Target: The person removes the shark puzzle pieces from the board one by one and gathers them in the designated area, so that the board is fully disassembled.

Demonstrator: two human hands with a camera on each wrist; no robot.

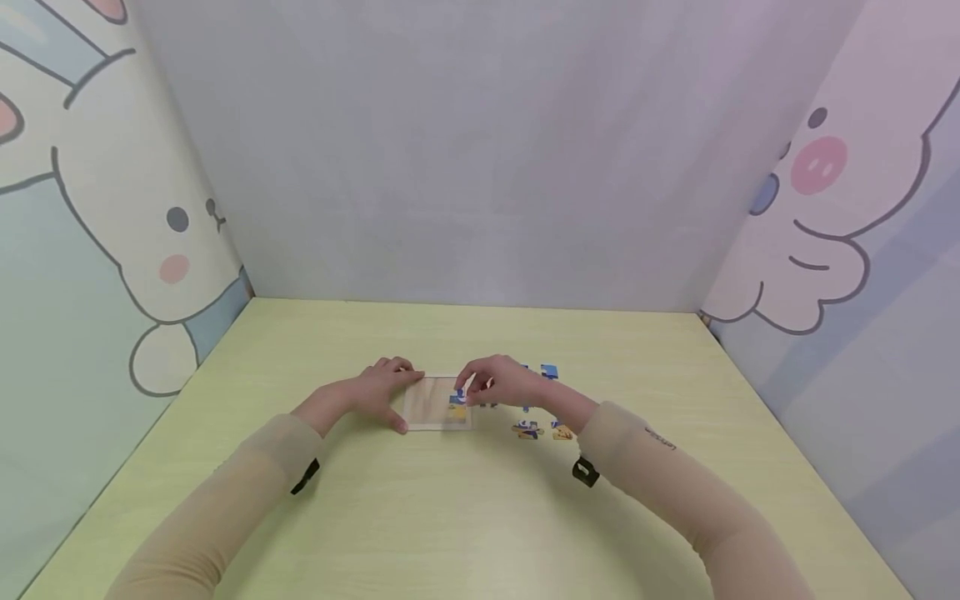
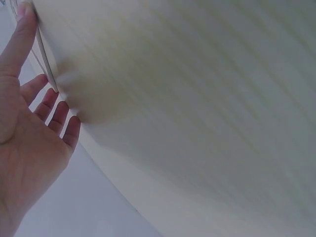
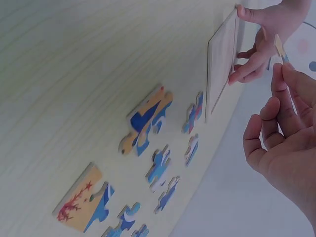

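A shallow wooden puzzle tray (image 1: 431,402) with a pale rim lies mid-table. My left hand (image 1: 381,390) grips its left side, thumb at the near corner and index finger at the far one. In the left wrist view the thumb and fingers of the left hand (image 2: 34,133) spread along the tray's edge (image 2: 45,54). My right hand (image 1: 504,382) pinches a blue and sand-coloured jigsaw piece (image 1: 457,405) over the tray's right part. The right wrist view shows that piece (image 3: 280,48) between thumb and index fingertips, tilted up, the other fingers curled loosely.
Several loose jigsaw pieces lie right of the tray, among them a sand-coloured one with red coral (image 3: 81,200) and an orange and blue one (image 3: 145,118). Some are partly behind the right hand and forearm. A grey curtain (image 1: 480,167) hangs beyond the table's back edge.
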